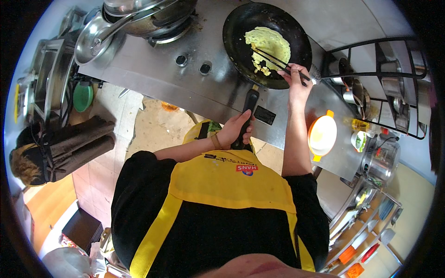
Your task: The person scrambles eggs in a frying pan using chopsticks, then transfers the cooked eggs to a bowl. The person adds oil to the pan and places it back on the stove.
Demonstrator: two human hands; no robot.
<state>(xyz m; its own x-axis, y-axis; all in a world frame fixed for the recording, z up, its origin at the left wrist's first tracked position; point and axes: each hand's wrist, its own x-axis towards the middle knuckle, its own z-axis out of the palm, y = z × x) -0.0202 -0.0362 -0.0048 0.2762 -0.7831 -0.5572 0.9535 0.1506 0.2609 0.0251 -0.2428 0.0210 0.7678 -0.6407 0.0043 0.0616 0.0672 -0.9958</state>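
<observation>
A black frying pan [240, 66] stands over the steel stove, with a thin yellow egg sheet [273, 41] in it and small broken egg bits at the sheet's near edge. My left hand [236, 130] is closed around the pan's black handle [251, 100]. In my right hand [298, 83] is a pair of dark chopsticks [274, 59], whose tips touch the left edge of the egg. An orange oval dish [322, 135] with a white inside lies on the steel counter, right of my right forearm.
A large pan with a lid [153, 21] sits on the left burner, beside a steel bowl [94, 45]. Two stove knobs [205, 68] are on the steel top. A black wire rack [375, 74] with pots stands at right, near a small bowl of greens [358, 141] and a steel cooker [384, 161].
</observation>
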